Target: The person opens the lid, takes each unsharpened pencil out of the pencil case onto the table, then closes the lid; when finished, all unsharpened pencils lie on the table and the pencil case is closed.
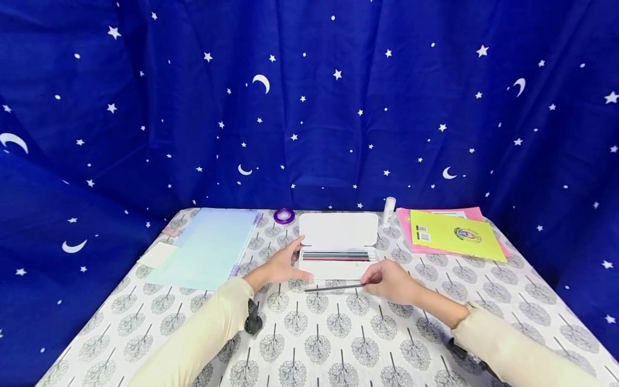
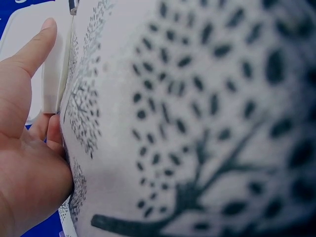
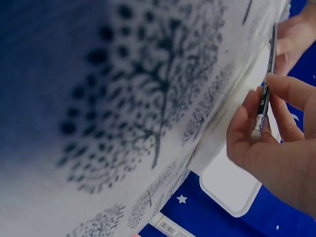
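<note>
Nearest, right hand (image 1: 391, 280) pinched dark pencil (image 1: 333, 288) just near of open white case (image 1: 337, 263). Left hand (image 1: 282, 265), fingers straight, steadied case's left edge. Coloured pencils (image 1: 333, 256) lay inside. Could have dropped or rolled, judging by end-only fingertip grip on smooth tablecloth (image 1: 319, 333).

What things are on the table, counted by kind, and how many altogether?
Pencil case: 1
Pencil held in the right hand: 1
Tape roll: 1
Glue stick: 1
Blue folder: 1
Booklets, yellow on pink: 2
Sticky notes: 1
Total: 8
</note>
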{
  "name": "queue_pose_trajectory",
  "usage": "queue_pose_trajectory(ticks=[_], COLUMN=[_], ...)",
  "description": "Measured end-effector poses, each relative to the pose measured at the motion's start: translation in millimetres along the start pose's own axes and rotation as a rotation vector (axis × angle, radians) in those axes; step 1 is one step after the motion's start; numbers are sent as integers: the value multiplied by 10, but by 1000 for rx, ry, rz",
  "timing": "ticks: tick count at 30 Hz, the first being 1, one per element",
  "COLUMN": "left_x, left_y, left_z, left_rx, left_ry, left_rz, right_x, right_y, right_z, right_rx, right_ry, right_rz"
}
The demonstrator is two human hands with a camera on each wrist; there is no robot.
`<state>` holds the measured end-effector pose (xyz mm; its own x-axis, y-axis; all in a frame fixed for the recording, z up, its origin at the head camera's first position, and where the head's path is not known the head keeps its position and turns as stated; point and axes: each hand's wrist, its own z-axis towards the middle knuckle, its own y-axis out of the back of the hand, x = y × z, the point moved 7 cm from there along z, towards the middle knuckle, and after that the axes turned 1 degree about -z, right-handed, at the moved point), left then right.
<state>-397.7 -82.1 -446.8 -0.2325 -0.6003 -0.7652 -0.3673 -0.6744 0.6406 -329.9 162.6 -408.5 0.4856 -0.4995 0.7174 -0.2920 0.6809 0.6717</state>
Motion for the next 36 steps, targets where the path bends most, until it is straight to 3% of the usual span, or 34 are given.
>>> queue_pose_trajectory(ticks=[18,36], left_x=[-8,41], left_y=[0,5], left_z=[-10,16], left_rx=[0,-4], left_ry=[-2,-4], left_rz=[-10,2], right_x=[-6,-22], right_y=[-91,-65], right_z=[-10,-7], right_rx=[-20,-1], right_ry=[-14,-38], right_rz=[-134,-164])
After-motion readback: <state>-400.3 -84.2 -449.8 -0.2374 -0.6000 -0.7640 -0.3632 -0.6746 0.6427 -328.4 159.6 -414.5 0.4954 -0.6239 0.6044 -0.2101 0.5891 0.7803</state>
